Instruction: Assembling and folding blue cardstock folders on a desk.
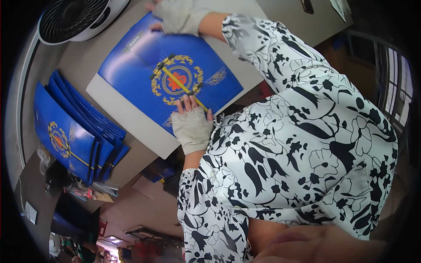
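A glossy blue printed folder or cover [131,65] lies on a pale board [131,127] on the table. It carries a gold wreath and a red flower emblem, with a yellow strip [175,78] running across it. My left hand [193,127], in a fingerless light glove, rests on its near edge with fingers spread, beside the yellow strip's near end. At the far edge is my right hand [180,17], gloved alike and slightly blurred, its fingers apart over the blue surface. Neither hand visibly grips anything.
To the left a pile of similar blue folders [74,131] leans in a fanned stack. A white and black fan [74,19] stands at the far left. Small items [87,193] lie beyond the pile's near end. A phone [307,6] is at the far right.
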### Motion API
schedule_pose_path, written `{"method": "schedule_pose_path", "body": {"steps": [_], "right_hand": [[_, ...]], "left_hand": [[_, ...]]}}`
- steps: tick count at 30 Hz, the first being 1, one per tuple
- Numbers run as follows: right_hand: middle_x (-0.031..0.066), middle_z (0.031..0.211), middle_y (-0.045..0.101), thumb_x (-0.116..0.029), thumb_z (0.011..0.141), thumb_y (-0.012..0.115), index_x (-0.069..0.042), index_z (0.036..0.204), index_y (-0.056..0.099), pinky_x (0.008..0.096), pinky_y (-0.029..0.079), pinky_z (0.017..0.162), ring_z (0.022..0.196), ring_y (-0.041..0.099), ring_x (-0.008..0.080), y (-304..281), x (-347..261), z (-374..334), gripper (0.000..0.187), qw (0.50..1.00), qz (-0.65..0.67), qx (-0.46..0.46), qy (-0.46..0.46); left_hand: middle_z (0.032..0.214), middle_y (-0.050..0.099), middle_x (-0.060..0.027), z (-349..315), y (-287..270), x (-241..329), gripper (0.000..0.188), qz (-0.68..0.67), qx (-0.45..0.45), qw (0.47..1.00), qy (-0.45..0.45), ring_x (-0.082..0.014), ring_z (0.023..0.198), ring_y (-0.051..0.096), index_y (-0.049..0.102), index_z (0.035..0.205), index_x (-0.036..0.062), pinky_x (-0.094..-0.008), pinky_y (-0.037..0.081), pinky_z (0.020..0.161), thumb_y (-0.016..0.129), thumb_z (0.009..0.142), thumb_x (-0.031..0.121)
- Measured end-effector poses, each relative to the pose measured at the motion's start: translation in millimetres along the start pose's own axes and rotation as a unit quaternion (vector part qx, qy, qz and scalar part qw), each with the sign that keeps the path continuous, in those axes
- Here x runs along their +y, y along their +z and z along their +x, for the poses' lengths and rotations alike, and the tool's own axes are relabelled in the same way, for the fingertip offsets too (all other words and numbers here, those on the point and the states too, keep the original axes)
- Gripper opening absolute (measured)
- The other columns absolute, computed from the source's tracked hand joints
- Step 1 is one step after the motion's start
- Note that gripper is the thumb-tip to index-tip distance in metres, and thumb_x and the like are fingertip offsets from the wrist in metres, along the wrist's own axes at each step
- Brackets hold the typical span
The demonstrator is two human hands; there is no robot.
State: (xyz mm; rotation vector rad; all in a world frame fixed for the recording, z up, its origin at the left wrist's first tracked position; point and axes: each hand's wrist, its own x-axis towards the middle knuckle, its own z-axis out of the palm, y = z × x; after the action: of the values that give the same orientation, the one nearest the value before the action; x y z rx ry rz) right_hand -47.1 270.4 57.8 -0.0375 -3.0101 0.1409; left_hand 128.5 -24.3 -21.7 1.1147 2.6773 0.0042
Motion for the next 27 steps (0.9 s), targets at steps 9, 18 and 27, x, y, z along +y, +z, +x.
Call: {"method": "schedule_pose_path", "body": {"steps": [9, 18, 27], "right_hand": [[0.0331, 0.148, 0.051, -0.045, 0.100, 0.054, 0.001, 0.147, 0.051, 0.0483, 0.039, 0.118, 0.139, 0.050, 0.0416, 90.5, 47.7, 41.1, 0.066, 0.924, 0.067, 0.311, 0.211], [0.0223, 0.158, 0.043, -0.051, 0.092, 0.065, -0.004, 0.151, 0.048, 0.0563, 0.024, 0.124, 0.148, 0.040, 0.0378, 27.3, -43.7, -209.3, 0.077, 0.990, -0.006, -0.136, 0.047], [0.0236, 0.163, 0.037, -0.055, 0.090, 0.062, -0.001, 0.154, 0.043, 0.0542, 0.025, 0.124, 0.151, 0.036, 0.0395, 59.6, -47.5, -306.1, 0.086, 0.985, 0.028, -0.144, 0.088]], "left_hand": [[0.165, 0.036, -0.0202, 1.7, -17.9, 12.9, 0.081, -0.045, 0.012, 0.999, 0.013, -0.0407, 0.152, 0.034, 0.042, 0.155, 0.0013, -0.0621, 0.033, 0.115, 0.061, 0.094, 0.051], [0.153, 0.047, -0.0322, 76.6, -40.4, -44.9, 0.074, -0.272, 0.276, 0.908, -0.161, -0.0462, 0.142, 0.045, 0.033, 0.158, -0.0052, -0.0510, 0.032, 0.121, 0.064, 0.099, 0.027], [0.148, 0.054, -0.0286, 86.8, -24.1, -71.2, 0.075, -0.101, 0.236, 0.961, -0.100, -0.0424, 0.141, 0.049, 0.037, 0.153, -0.0101, -0.0473, 0.039, 0.116, 0.065, 0.099, 0.034]]}}
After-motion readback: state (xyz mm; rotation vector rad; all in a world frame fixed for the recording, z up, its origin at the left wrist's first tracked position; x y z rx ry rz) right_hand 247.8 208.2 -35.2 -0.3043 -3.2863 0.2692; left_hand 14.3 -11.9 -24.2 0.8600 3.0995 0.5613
